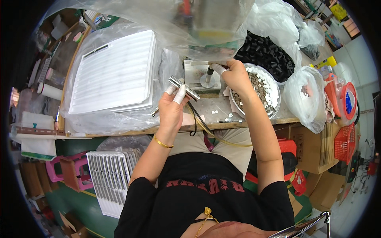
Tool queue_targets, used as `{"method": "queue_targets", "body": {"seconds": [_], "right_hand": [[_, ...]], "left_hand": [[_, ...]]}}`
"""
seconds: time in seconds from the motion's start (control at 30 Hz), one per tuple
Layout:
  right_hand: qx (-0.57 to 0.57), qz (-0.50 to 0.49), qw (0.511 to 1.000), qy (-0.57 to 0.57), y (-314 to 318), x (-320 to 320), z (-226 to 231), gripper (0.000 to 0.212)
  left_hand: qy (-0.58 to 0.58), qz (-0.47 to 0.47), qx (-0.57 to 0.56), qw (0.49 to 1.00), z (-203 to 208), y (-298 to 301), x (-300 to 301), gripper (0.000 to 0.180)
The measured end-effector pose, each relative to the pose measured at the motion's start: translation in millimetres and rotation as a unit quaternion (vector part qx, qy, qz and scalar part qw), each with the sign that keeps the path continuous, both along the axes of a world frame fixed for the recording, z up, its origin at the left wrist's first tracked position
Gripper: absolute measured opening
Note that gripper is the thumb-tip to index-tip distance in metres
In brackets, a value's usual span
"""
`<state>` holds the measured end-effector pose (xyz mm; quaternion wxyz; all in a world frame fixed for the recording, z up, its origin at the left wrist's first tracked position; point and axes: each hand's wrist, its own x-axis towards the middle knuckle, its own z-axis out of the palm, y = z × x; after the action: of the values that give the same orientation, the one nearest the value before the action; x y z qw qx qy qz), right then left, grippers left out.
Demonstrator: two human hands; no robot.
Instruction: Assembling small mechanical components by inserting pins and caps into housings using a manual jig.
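Two bare hands over the bench (216,106), both fairly close together. Left hand (171,109) is clamped on silver tubes (193,94), thumb across the middle; I read at least two, side by side, but the thumb hides the exact count. Held crosswise there, I'd guess so both ends stay clear of the fingers. White finger covers on that thumb and fingers, probably for grip or to keep the shine clean.

Right hand (239,78) is at the top of a black post (209,71), which stands upright on a round pale base (207,81) just left of the fingers. Can't tell if thumb and finger are pinched on it or only near it. Bowl (279,104) of small discs (260,85) sits just right of the right hand, I'd say for a short reach; heap of black pieces (265,57) just beyond, likely same reason. White trays (113,79) lie stacked flat left of the left hand, and a filled tray (109,208) with silver strips stands low, on the near side and left of it.

Looks: tubes are straight, slim, mirror-bright with dark reflection streaks, tilted down toward the right hand's side, no dents I can make out
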<state>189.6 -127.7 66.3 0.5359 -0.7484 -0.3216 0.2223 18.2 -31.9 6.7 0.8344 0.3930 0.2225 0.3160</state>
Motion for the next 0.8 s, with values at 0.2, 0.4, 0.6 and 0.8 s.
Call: {"method": "queue_targets", "body": {"seconds": [0.2,0.4,0.6,0.8], "right_hand": [[-0.031,-0.012,0.999,0.025,2,2,3,0.021],[-0.029,-0.085,0.993,0.075,-23,-14,14,0.023],[-0.099,0.122,0.980,-0.122,-44,-38,1,0.042],[-0.136,0.099,0.985,-0.028,-48,-38,2,0.037]], "left_hand": [[-0.020,-0.007,-0.010,1.000,9,-4,5,0.019],[-0.024,-0.026,0.011,0.999,8,0,12,0.021],[0.006,-0.110,0.186,0.976,24,-11,22,0.024],[0.035,-0.172,0.231,0.957,14,-11,31,0.027]]}}
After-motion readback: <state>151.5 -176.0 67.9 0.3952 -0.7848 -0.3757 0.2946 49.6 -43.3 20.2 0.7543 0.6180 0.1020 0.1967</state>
